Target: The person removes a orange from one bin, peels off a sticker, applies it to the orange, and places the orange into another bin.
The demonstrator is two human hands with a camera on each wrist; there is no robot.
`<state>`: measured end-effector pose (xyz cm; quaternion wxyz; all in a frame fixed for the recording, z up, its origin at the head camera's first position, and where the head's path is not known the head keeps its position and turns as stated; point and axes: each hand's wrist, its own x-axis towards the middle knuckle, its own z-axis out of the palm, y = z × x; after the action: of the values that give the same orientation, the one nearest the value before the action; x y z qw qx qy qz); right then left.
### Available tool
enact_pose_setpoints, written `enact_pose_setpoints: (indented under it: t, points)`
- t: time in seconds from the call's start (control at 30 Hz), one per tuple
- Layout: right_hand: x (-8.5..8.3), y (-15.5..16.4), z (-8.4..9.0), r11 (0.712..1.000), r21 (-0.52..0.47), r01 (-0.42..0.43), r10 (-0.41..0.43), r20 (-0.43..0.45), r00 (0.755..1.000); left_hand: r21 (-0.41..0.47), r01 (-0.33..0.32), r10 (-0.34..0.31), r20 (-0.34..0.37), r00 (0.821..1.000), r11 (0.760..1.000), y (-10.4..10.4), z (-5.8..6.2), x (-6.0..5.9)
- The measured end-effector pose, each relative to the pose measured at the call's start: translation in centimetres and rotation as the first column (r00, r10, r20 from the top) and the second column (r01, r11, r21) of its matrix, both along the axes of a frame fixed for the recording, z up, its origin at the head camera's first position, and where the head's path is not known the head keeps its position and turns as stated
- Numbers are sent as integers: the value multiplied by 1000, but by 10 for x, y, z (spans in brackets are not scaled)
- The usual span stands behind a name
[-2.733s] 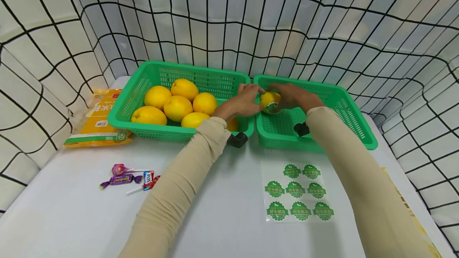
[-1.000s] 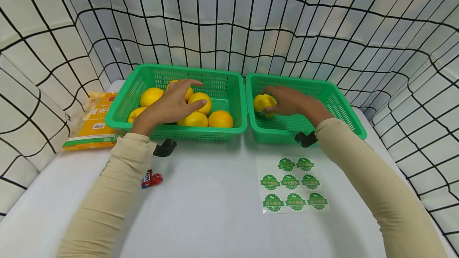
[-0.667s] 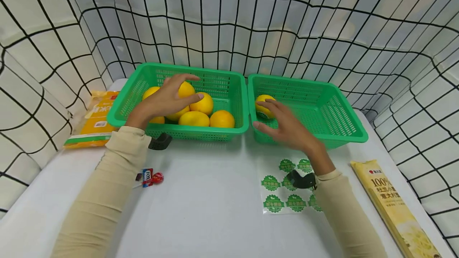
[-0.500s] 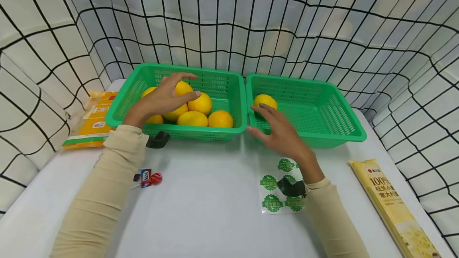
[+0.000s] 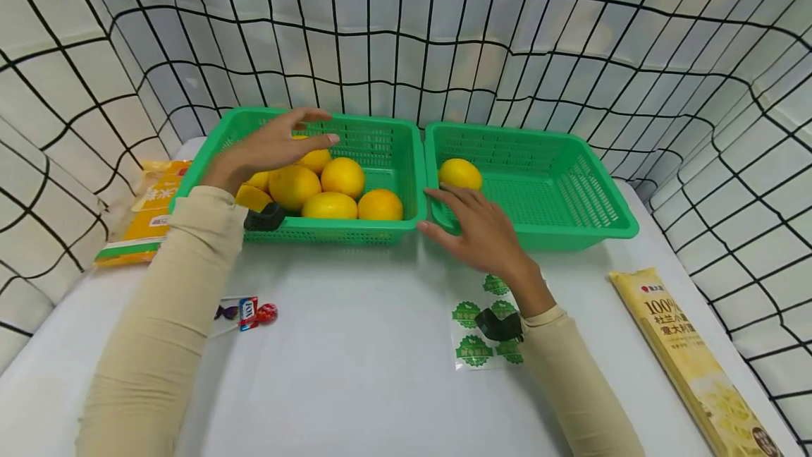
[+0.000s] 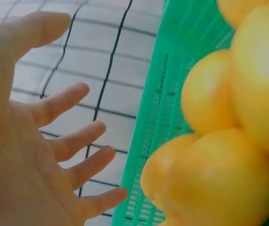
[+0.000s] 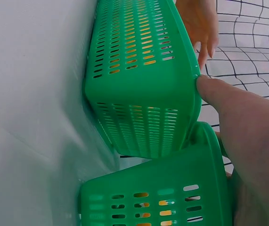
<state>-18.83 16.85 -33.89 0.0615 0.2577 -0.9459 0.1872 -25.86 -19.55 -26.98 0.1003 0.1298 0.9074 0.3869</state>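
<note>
My left hand (image 5: 263, 147) hovers with spread fingers over the left green basket (image 5: 330, 231). Several oranges (image 5: 342, 176) lie in that basket, and the left wrist view shows nothing in the palm (image 6: 21, 155). My right hand (image 5: 482, 235) is at the near left corner of the right green basket (image 5: 558, 235), fingers extended over its rim. In the right wrist view its thumb (image 7: 216, 92) is right at the left basket's corner; the other fingers are mostly hidden. A single orange (image 5: 461, 173) sits in the right basket, just beyond the right fingertips.
A sheet of green round stickers (image 5: 474, 351) lies partly under the right wrist. Wrapped candies (image 5: 254, 313) are beside the left forearm. A yellow pasta packet (image 5: 681, 348) lies at right, an orange bag (image 5: 149, 224) at left. Black netting (image 5: 507, 41) surrounds the table.
Both hands were at the stickered orange in the right basket. The left hand moved left over the other basket; the right released the orange and drew back to the near left corner.
</note>
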Motion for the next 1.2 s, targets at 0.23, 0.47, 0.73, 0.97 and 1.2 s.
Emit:
enact_pose_setpoints:
  t: [0.23, 0.47, 0.73, 0.97, 1.2]
  points:
    - [-1, 0, 1, 1000, 24, 15, -15, -4, 1000, -8, 10, -9, 123, 992, 1000, -18, -1, -35]
    - [-1, -2, 0, 1000, 20, 12, -12, -5, 1000, -120, 46, -18, 224, 974, 992, -31, -14, -54]
    - [-2, -1, -1, 1000, 22, 20, -20, 6, 1000, -188, 71, -16, 282, 959, 980, -18, -15, -69]
    - [0, -1, -3, 1000, 26, 18, -18, 4, 1000, -186, 115, -52, 312, 948, 976, -4, -22, -73]
    - [-1, 0, -2, 1000, 26, 13, -13, -2, 1000, -182, 96, -45, 267, 963, 978, -3, -23, -76]
